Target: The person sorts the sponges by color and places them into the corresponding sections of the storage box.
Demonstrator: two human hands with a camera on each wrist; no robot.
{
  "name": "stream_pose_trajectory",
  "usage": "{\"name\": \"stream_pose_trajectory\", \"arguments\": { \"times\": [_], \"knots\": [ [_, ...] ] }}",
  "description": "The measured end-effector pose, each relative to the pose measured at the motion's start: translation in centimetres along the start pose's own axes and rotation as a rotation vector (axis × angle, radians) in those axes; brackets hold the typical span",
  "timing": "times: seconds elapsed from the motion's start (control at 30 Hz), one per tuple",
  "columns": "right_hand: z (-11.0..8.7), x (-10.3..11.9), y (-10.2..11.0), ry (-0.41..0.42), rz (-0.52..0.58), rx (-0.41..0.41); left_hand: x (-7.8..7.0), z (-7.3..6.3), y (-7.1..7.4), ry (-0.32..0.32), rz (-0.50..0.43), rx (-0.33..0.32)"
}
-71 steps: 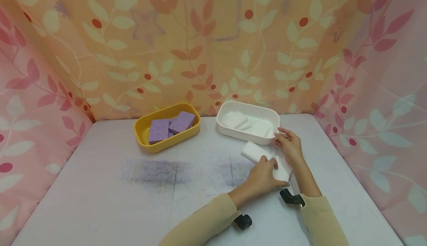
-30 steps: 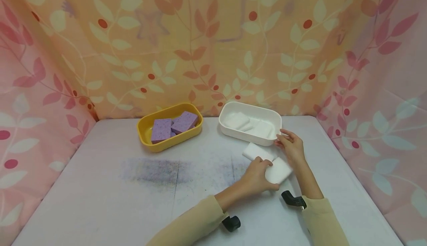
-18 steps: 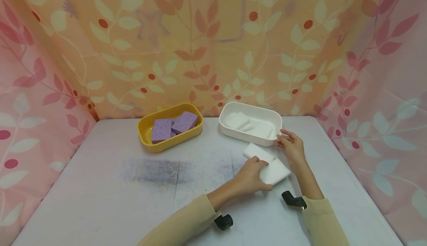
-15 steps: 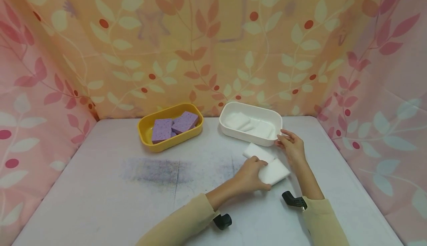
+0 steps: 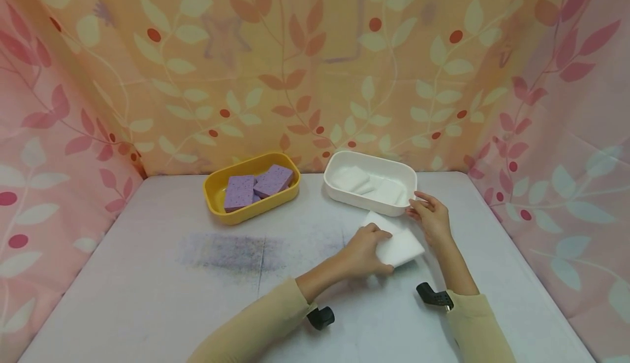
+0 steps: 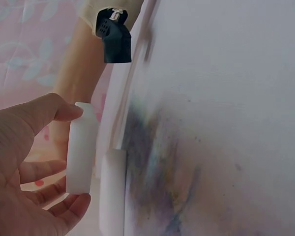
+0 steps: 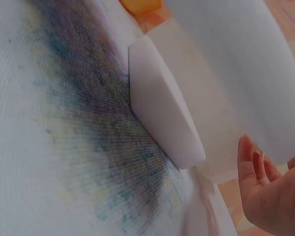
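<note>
In the head view my left hand (image 5: 364,251) grips a white block-shaped sponge (image 5: 401,248) by opposite edges, thumb on the near side. The left wrist view shows this held sponge (image 6: 81,150) raised off the table, between thumb and fingertips. A second white sponge (image 7: 162,103) lies on the table just behind it, partly covered in the head view. My right hand (image 5: 433,221) is at the right end of a white tray (image 5: 366,199), fingertips right at its rim. More white sponges (image 5: 351,178) lie inside that tray. In the right wrist view the right fingers look nearly straight.
A yellow tray (image 5: 231,218) with purple sponges (image 5: 240,192) stands back left. Dark smudges (image 5: 231,251) mark the pale tabletop (image 5: 147,297). Patterned curtains (image 5: 295,68) close off the back and sides.
My left hand has moved left with the sponge and raised it; the sponge now overlaps the other one on the table. My right hand has stayed at the white tray's end.
</note>
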State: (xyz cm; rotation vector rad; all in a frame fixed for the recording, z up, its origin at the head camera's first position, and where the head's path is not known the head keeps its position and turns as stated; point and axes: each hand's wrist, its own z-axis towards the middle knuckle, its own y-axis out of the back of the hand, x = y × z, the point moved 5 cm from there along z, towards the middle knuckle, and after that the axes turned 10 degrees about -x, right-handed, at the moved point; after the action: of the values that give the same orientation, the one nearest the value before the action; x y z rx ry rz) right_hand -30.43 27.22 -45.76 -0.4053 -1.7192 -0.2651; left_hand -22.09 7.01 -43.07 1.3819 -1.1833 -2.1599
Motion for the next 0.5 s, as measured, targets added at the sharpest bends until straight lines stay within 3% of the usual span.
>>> {"name": "stream_pose_trajectory", "arguments": {
  "times": [0.5],
  "knots": [
    [0.2, -0.2, 0.1, 0.009, 0.021, 0.03, 0.6, 1.6, 2.3, -0.028, -0.029, -0.054]
  ]
}}
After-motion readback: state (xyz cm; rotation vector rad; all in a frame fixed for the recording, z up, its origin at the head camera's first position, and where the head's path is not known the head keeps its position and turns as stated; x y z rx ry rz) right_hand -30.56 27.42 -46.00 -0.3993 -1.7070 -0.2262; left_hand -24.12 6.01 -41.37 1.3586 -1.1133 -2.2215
